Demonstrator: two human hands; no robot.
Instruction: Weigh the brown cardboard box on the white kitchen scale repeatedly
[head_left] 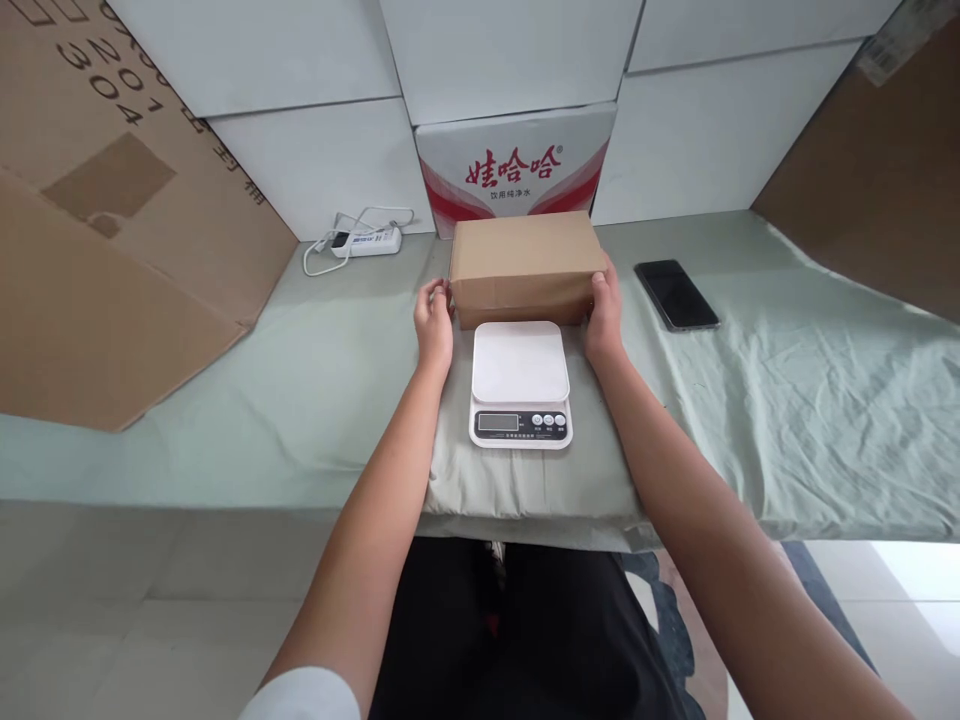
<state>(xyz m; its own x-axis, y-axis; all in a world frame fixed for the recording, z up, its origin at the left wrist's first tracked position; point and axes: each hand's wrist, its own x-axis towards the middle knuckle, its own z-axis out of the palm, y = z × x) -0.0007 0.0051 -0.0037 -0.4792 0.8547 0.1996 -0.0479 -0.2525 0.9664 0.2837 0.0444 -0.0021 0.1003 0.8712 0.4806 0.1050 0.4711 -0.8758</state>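
A brown cardboard box [526, 250] stands just behind a white kitchen scale [520, 365], its top face closed. My left hand [434, 318] is at the box's left side with the fingers curled against its edge. On the opposite side, my right hand [604, 310] grips the right end, thumb on the front face and the other fingers hidden behind it. The scale lies between my forearms with nothing on its platform. Its display [499, 422] looks blank, and three round buttons sit to the right of it.
A black phone [676, 295] lies to the right on the green cloth [360, 400]. A white power strip [367, 242] with a cable is at the back left. Large cardboard panels [112, 270] flank both sides. A white-and-red carton [516, 165] stands behind the box.
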